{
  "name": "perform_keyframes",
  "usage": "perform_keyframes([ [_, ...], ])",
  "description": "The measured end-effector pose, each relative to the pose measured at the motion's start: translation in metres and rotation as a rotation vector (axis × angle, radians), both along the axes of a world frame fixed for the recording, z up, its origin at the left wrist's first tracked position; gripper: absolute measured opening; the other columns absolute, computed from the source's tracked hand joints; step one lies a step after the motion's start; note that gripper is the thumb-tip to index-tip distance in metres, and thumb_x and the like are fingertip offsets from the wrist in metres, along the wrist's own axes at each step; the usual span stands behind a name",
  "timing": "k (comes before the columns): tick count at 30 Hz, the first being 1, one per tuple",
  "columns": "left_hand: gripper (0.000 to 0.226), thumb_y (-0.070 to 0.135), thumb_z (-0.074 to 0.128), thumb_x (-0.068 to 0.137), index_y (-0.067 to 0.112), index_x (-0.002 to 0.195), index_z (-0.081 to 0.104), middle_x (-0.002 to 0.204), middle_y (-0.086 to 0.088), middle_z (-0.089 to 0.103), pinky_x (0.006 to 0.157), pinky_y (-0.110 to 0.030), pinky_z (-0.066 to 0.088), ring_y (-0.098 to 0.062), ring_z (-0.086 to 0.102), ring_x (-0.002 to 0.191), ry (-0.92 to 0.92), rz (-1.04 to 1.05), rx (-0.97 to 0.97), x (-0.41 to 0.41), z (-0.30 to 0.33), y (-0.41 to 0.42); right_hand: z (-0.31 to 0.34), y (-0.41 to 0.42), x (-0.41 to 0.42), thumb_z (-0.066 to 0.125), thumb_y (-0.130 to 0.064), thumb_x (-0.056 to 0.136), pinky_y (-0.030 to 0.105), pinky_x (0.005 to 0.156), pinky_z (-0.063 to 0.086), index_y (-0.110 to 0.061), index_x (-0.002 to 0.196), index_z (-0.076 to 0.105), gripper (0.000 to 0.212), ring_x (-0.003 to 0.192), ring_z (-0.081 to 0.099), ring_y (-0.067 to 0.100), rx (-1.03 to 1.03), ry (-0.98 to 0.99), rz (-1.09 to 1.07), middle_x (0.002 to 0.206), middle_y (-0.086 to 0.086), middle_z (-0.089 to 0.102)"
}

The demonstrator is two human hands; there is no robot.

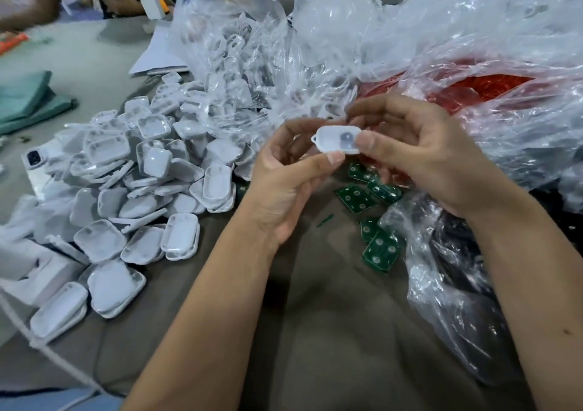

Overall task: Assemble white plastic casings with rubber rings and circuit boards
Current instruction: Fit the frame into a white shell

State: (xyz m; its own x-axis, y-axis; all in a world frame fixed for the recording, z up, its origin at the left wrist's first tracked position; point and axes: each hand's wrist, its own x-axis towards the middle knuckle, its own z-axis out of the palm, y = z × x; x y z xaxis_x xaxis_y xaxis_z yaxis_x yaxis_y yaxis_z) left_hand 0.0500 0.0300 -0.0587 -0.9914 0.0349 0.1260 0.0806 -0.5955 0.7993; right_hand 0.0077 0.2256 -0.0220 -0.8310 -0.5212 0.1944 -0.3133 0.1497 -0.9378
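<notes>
Fitting a dark ring into one white casing, with much of the batch apparently waiting.

A translucent white plastic casing (pixel 338 139), rounded-rectangular with a small loop at its left end, was held above the table between both hands: the left hand (pixel 285 177) was curled under it, its thumb pressed to the lower edge, and the right hand (pixel 419 149) pinched the right end, thumb on top. A dark round part, judged to be a rubber ring, was seen through the shell; no board could be made out inside. Below, glossy green circuit boards (pixel 381 248) with silvery round pads lay loose on the brown table (pixel 331 331). To the left a heap of smooth white casings (pixel 142 183) was piled; whether these were finished could not be told. Farther back, crinkled clear plastic bags (pixel 410 38) were bunched, one over something red.
</notes>
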Motion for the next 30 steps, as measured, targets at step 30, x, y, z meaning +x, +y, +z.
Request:
perform_keyframes([
  [30,0.011,0.018,0.083,0.082,0.016,0.076,0.074,0.069,-0.005,0.075,0.049,-0.023,0.051,-0.013,0.07,0.053,-0.404,0.152,-1.53,0.026,0.072,-0.08,-0.016,-0.035,0.006,0.091,-0.041,0.074,0.029,0.093,0.042,-0.028,0.111,0.077,0.041,0.102,0.053,0.014,0.589,0.414,0.072,0.106,-0.01,0.064],
])
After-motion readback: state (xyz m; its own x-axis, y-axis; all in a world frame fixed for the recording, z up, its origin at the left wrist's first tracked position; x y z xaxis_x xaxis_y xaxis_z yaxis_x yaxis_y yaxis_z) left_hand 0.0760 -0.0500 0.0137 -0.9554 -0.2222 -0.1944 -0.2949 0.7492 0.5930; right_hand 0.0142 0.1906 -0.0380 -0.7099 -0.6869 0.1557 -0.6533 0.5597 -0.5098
